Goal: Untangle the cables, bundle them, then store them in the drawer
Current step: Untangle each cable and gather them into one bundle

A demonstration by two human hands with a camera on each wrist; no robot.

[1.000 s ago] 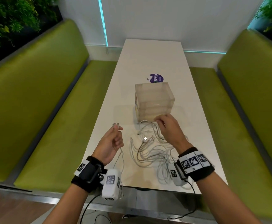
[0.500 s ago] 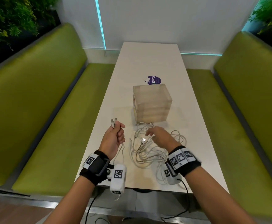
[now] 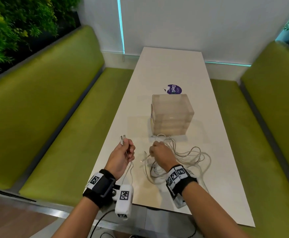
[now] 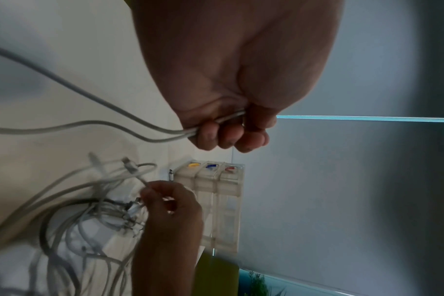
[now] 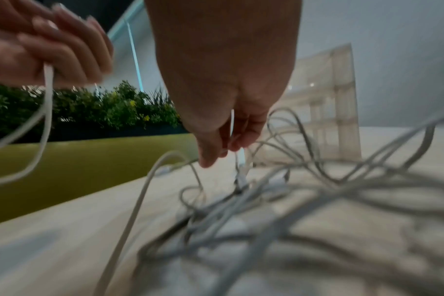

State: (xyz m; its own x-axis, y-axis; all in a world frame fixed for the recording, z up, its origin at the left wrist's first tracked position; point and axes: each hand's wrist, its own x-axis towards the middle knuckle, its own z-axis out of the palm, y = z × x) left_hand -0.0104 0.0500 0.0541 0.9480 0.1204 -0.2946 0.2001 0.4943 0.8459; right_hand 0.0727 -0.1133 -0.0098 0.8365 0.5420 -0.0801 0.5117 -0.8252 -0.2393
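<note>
Two white cable ends [image 3: 122, 139] are gripped in the curled left hand [image 3: 121, 158], held up above the near left part of the white bench [image 3: 166, 66], their strands trailing down to it. A strand of the tangled cables [image 3: 183, 157] is pinched by the fingertips of the right hand [image 3: 160, 152]. The tangle lies on the bench just before the translucent drawer unit [image 3: 172, 114].

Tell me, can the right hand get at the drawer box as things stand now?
Probably yes: the right hand is close before the drawer box, with only loose cables between, though its fingers pinch one cable.
</note>
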